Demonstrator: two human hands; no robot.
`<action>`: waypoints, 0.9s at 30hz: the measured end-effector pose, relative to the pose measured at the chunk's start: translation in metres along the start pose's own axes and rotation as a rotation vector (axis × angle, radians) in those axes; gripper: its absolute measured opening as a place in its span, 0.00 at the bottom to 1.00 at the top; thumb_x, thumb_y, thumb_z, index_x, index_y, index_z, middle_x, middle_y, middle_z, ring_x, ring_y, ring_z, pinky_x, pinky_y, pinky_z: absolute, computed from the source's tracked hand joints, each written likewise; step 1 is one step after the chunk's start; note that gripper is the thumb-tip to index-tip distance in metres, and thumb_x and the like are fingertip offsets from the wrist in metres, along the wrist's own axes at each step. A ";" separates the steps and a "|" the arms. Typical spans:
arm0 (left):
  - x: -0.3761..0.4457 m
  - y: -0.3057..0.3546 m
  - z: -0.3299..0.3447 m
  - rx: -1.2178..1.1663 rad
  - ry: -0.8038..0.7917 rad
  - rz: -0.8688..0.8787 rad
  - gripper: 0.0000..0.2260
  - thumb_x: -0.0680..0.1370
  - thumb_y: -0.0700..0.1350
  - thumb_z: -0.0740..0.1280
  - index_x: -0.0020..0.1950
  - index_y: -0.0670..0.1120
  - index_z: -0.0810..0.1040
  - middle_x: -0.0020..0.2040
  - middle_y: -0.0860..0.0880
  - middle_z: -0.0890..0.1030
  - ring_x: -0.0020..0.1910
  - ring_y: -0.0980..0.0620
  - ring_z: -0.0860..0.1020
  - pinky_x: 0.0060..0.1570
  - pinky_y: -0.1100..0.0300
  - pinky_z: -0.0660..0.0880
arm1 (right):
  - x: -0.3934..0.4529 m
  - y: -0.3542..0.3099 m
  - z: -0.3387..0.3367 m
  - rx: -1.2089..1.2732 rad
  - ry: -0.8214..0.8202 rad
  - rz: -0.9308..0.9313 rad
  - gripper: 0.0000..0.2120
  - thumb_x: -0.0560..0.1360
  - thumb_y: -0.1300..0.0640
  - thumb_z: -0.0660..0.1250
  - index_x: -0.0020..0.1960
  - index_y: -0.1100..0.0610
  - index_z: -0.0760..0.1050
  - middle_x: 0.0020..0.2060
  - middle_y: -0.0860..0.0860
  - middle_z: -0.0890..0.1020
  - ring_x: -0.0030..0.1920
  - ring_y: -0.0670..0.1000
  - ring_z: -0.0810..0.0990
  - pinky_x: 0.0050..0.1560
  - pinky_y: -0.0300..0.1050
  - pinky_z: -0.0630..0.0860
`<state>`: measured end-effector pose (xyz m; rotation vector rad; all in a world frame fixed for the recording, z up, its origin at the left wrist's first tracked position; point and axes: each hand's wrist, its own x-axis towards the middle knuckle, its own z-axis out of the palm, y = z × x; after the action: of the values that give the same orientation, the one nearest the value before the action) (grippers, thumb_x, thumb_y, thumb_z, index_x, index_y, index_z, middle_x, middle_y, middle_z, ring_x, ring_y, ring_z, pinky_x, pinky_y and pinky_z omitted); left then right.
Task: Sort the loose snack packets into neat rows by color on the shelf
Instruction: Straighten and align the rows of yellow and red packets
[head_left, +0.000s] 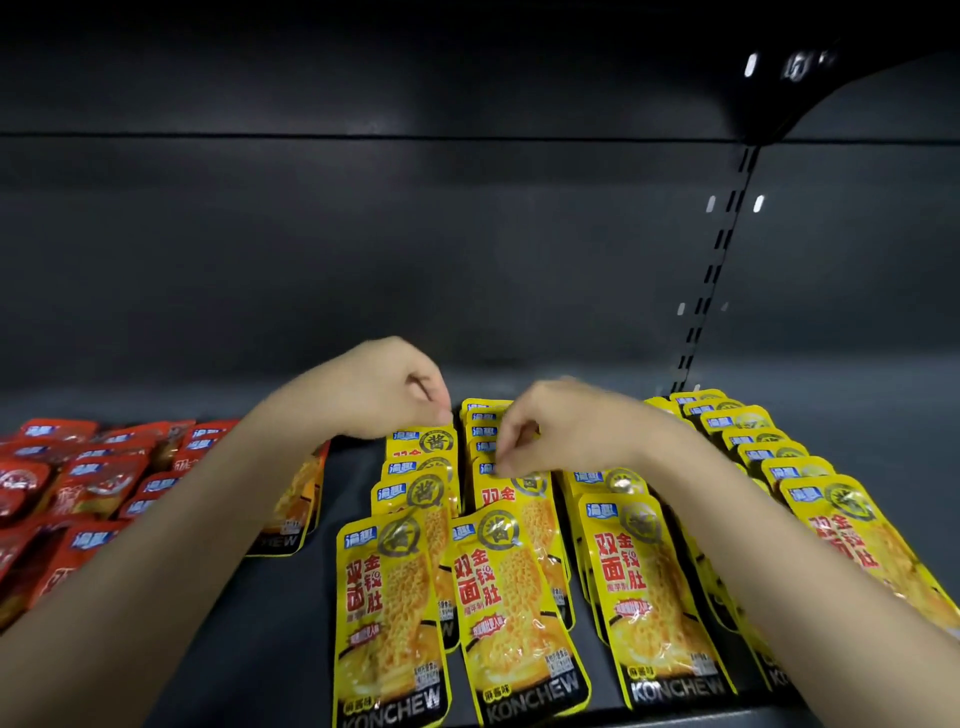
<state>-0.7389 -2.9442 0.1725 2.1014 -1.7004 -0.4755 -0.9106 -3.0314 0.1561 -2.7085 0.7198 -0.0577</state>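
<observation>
Yellow snack packets lie in several overlapping rows on the dark shelf, from the middle to the right. Red packets sit in a loose heap at the left. My left hand hovers with curled fingers over the top of the left yellow row, its fingertips at the back packet. My right hand pinches the top edge of a yellow packet in the second row. One yellow packet lies partly hidden under my left forearm.
The shelf's dark back wall rises behind the rows. A slotted upright stands at the right. A bare strip of shelf separates the red heap from the yellow rows. The shelf's front edge runs along the bottom.
</observation>
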 end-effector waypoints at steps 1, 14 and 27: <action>-0.005 -0.002 0.001 -0.005 0.005 -0.004 0.02 0.73 0.47 0.72 0.41 0.54 0.81 0.39 0.55 0.83 0.41 0.59 0.80 0.49 0.59 0.76 | -0.002 -0.003 0.005 -0.006 -0.011 -0.008 0.06 0.71 0.50 0.72 0.44 0.51 0.83 0.30 0.41 0.78 0.34 0.38 0.74 0.38 0.35 0.69; -0.013 -0.003 0.018 -0.030 -0.010 -0.004 0.04 0.74 0.47 0.71 0.40 0.54 0.81 0.39 0.55 0.83 0.41 0.59 0.79 0.50 0.57 0.77 | -0.018 -0.011 0.008 -0.011 -0.109 0.081 0.08 0.68 0.49 0.75 0.36 0.49 0.77 0.29 0.42 0.73 0.31 0.41 0.71 0.31 0.35 0.66; -0.014 -0.001 0.018 -0.034 -0.023 -0.026 0.03 0.74 0.46 0.71 0.40 0.53 0.82 0.41 0.48 0.84 0.46 0.48 0.82 0.50 0.53 0.77 | -0.022 0.007 -0.003 -0.012 -0.037 0.154 0.09 0.70 0.49 0.74 0.40 0.53 0.77 0.28 0.43 0.73 0.27 0.38 0.71 0.25 0.31 0.63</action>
<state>-0.7498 -2.9319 0.1563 2.1035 -1.6680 -0.5354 -0.9333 -3.0278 0.1572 -2.6487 0.9172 0.0344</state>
